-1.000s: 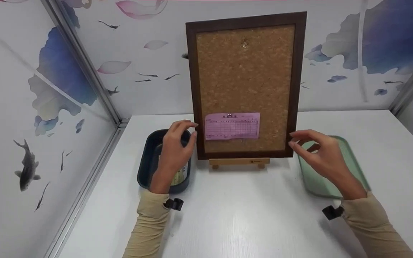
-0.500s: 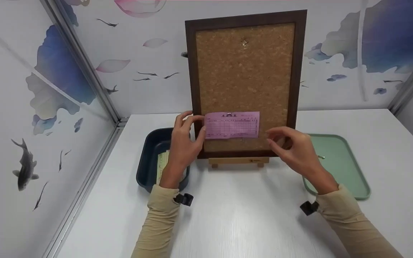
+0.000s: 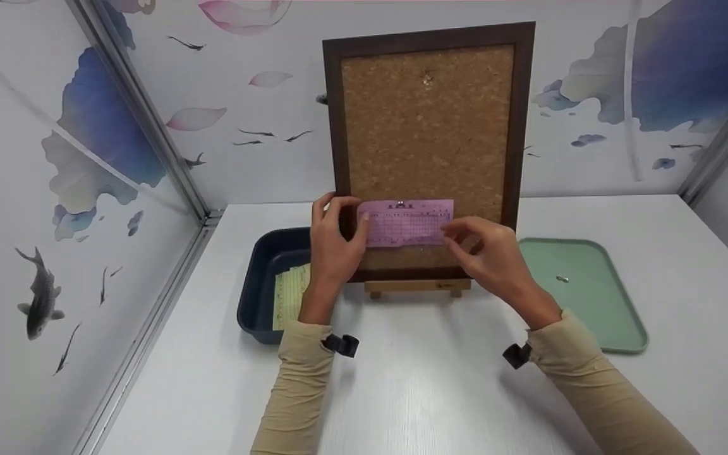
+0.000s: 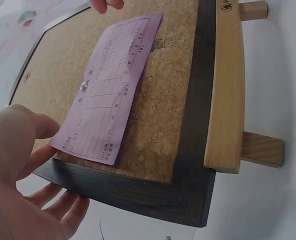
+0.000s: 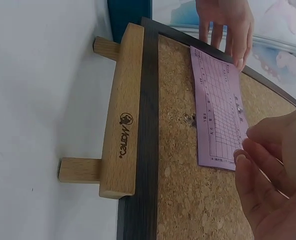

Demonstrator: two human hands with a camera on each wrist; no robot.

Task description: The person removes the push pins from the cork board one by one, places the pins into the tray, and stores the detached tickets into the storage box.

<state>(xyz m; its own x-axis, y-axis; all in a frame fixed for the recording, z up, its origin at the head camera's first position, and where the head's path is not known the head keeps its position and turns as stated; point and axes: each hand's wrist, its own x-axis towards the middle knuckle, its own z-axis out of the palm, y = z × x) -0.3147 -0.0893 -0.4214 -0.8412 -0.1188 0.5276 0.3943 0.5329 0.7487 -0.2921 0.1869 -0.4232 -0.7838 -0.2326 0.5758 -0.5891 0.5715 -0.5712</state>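
A pink printed slip (image 3: 405, 224) hangs low on a framed cork board (image 3: 427, 139), with a small shiny pin (image 4: 83, 86) at its top edge. My left hand (image 3: 337, 243) pinches the slip's left end near the upper corner, thumb in front; its other fingers lie beside the frame's left edge. My right hand (image 3: 493, 256) is at the slip's right end, thumb and forefinger bent towards each other. In the left wrist view, a small gap shows between the right fingertips (image 4: 100, 5) and the paper.
The board leans on a wooden stand (image 3: 418, 285). A dark blue bin (image 3: 250, 303) with yellow-green printed slips (image 3: 288, 294) stands left. On the right lies a green tray (image 3: 604, 309) bearing a small metallic item (image 3: 562, 279). Printed wall panels rise behind and left.
Both hands have moved inward from the frame's sides. The left thumb and finger have taken the slip's left end; the right hand has come to its right end. The slip stays on the board.
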